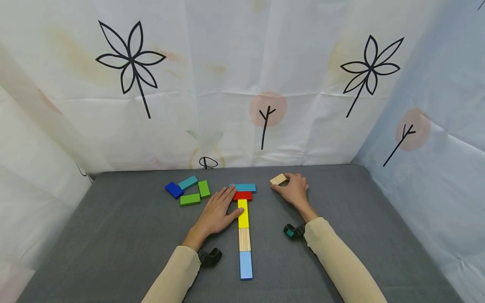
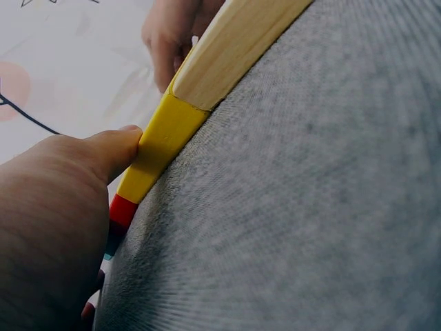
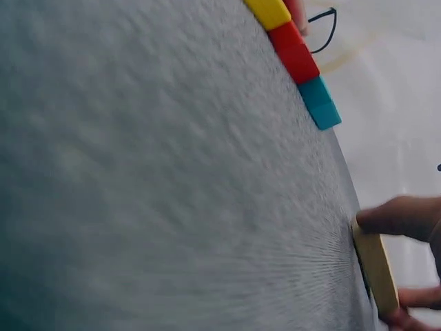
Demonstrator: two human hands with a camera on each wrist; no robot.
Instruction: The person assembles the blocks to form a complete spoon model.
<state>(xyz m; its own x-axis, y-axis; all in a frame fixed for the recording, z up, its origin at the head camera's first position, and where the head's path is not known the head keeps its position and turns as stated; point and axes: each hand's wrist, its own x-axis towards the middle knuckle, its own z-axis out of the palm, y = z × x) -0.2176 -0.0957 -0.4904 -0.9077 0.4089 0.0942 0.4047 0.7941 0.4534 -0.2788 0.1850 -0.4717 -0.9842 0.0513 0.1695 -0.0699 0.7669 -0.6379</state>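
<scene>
My left hand (image 1: 219,211) lies with straight fingers against the left ends of a teal block (image 1: 245,188) and a red block (image 1: 243,196). Its thumb rests on the yellow block (image 1: 243,214), as the left wrist view shows too. Below the yellow block, a plain wood block (image 1: 244,240) and a light blue block (image 1: 246,266) continue the line toward me. Farther right, my right hand (image 1: 296,189) pinches another plain wood block (image 1: 278,179) between thumb and fingers. That block (image 3: 375,265) sits close over the grey cloth in the right wrist view.
Left of the line lie a dark blue block (image 1: 174,190), a second teal block (image 1: 187,182) and two green blocks (image 1: 190,200). The grey table (image 1: 125,235) meets a patterned white curtain (image 1: 227,84) at its back edge. Each wrist wears a black camera band.
</scene>
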